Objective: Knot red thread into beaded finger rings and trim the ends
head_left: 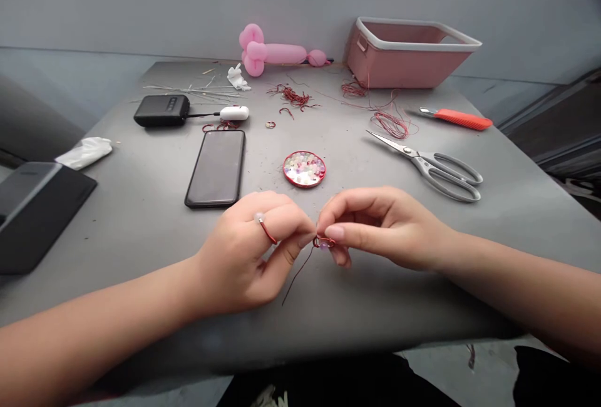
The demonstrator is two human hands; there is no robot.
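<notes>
Between the fingertips of the left hand (251,250) and the right hand (380,225) sits a small red wire loop (323,242), a dark red wire tail (295,278) trailing below it. A red wire ring (267,230) with a pale bead circles a left-hand finger. Just beyond the hands, a red-rimmed lid (304,169) holds pastel beads. The phone (216,168) beyond the left hand is black. Beyond the right hand, the scissors (429,166) are grey and silver, and the basket (408,53) is pink with a white rim. The table (141,219) is grey.
</notes>
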